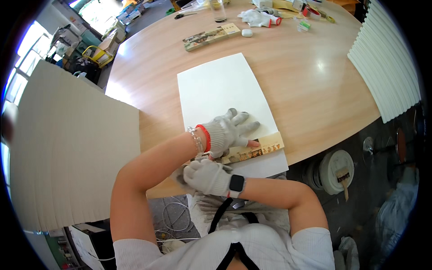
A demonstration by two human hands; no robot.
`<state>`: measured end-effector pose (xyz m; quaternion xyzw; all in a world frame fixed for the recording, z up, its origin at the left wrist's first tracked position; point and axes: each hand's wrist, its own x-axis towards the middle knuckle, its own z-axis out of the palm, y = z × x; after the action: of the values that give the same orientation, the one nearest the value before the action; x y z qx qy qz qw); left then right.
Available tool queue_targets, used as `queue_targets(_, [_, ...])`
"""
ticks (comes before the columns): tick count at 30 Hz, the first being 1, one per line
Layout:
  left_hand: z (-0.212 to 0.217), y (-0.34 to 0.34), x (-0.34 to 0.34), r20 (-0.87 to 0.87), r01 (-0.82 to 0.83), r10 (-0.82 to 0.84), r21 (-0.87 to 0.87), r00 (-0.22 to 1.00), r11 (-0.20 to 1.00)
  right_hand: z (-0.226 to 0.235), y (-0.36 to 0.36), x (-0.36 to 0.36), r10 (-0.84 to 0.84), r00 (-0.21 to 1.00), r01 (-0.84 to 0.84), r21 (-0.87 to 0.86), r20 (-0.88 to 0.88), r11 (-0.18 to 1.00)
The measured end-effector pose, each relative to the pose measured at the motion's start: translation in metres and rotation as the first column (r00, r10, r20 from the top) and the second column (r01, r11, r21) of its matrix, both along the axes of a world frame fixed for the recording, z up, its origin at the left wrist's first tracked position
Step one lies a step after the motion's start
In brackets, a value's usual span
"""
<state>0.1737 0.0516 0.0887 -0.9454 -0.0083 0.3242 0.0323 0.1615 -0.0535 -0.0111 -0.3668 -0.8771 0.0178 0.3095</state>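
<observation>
A large white board lies on the table in front of me. Across its near end is a long, narrow cream printed piece, box-like, with gold and brown pictures. My left hand, in a white glove with grey fingertips and a red cuff, lies on the board with fingers spread, its bare thumb on the printed piece. Close by the table's front edge, my right hand, gloved too, is closed near the left end of that piece. Its fingertips are hidden, so what it grips cannot be made out.
Tall stacks of white boards stand on the left and far right. Farther back lie a long printed box, a small white case, spare gloves and tape rolls. A brush rests on a white bucket at right.
</observation>
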Motion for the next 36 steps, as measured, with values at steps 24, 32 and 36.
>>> queue_targets(24, [-0.014,-0.055,-0.086,0.562,-0.648,0.562,-0.06,0.607,0.759,-0.008,0.011,0.224,-0.8,0.527,0.185,-0.88,-0.287,0.438])
queue_targets(32, [-0.114,-0.117,-0.111,-0.777,0.555,0.288,0.093,0.559,-0.826,-0.003,0.053,0.201,-0.675,0.347,-0.586,-0.712,-0.651,0.386])
queue_targets(36, [-0.083,-0.096,-0.114,-0.91,0.656,0.415,-0.317,-0.007,-0.685,0.006,0.087,0.205,-0.813,0.293,-0.637,-0.737,-0.503,0.227])
